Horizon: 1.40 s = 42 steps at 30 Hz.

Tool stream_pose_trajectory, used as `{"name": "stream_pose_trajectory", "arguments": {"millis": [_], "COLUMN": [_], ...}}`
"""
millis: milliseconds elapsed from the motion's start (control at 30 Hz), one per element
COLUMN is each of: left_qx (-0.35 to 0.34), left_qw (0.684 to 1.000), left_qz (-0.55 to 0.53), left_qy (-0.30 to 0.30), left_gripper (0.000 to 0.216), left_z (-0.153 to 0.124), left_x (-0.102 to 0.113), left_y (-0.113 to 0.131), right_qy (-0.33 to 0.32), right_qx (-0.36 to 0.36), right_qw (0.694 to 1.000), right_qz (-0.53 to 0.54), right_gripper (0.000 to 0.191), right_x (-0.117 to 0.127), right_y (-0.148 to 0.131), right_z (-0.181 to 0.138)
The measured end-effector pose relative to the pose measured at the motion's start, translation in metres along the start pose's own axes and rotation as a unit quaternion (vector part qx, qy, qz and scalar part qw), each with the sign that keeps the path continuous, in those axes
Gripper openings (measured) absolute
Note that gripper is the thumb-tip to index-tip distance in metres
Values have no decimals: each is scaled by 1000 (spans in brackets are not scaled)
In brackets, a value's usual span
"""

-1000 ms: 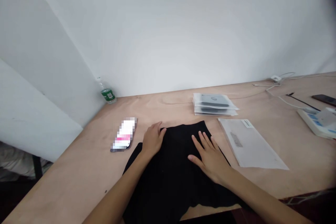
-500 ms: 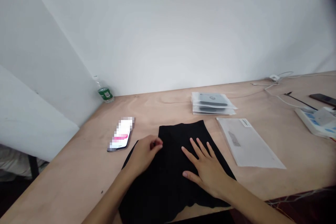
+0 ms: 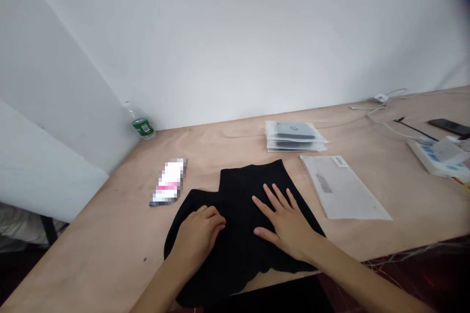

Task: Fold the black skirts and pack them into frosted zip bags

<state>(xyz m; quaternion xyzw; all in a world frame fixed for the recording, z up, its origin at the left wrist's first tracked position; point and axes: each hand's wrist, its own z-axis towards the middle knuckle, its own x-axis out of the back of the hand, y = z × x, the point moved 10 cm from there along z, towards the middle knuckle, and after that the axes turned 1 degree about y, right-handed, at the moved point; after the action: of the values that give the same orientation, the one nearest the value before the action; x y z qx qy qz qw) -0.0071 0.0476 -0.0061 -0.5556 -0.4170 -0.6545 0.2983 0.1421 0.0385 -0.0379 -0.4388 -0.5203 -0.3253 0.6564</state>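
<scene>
Left hand [image 3: 198, 237]: bare, slender, with smooth skin
Right hand [image 3: 288, 227]: bare, with long slim fingers
Left forearm [image 3: 157, 288]: bare, slim
Right forearm [image 3: 362, 274]: bare, slim

Right hand [image 3: 286, 227] splayed on black garment [image 3: 242, 195] (left [image 3: 198, 234] curled)

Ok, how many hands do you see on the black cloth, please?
2: the left hand on the left part of the cloth, and the right hand on its right part.
</scene>
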Motion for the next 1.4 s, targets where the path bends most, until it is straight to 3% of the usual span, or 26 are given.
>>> {"name": "stream_pose_trajectory", "arguments": {"millis": [100, 233, 333, 433, 533, 567, 633, 733, 800, 967, 1167, 1333, 1400], "left_qx": [-11, 41, 127, 209, 248, 247, 165, 70, 41, -11, -100, -61, -10], "left_qw": [998, 999, 991, 970, 952, 949, 964, 988, 996, 998, 970, 979, 991], "left_qz": [60, 16, -28, -26, -30, -48, -86, -70, -41, 57, 220, 187, 113], "left_qy": [0, 10, 45, 120, 175, 189, 192, 122, 69, -1, 8, 52, 75], "left_gripper": [28, 26, 26, 23, 24, 23, 23, 24, 23, 22, 25, 27, 23], "left_z": [1, -8, -43, -95, -121, -118, -89, -36, -13, 0, -8, -4, -4], "left_x": [-2, 1, 11, 30, 41, 42, 39, 22, 12, 1, -11, -8, 3], "left_y": [10, 1, -37, -87, -106, -101, -69, -19, -2, 7, 27, 21, 9], "right_qy": [1, -2, -3, -4, -3, -2, 0, 5, 8, 8, 3, 4, 5], "right_qx": [1, 1, 0, 2, 1, 1, 4, 9, 9, 6, 1, 5, 5], "right_qw": [1000, 1000, 1000, 1000, 1000, 1000, 1000, 1000, 1000, 1000, 1000, 1000, 1000], "right_qz": [0, -1, -1, 0, -5, -7, -12, -16, -15, -7, 5, 10, 11], "right_gripper": [69, 69, 69, 67, 66, 66, 67, 67, 67, 68, 69, 69, 69], "right_x": [0, -1, -2, -1, 0, 0, -1, -1, -2, -1, -1, -1, -1], "right_y": [0, 0, 0, -1, -1, -1, -1, -2, -2, -1, 1, 0, 1], "right_z": [0, -1, 0, 0, -1, -1, 0, -1, -1, 0, 1, 0, 0]}}
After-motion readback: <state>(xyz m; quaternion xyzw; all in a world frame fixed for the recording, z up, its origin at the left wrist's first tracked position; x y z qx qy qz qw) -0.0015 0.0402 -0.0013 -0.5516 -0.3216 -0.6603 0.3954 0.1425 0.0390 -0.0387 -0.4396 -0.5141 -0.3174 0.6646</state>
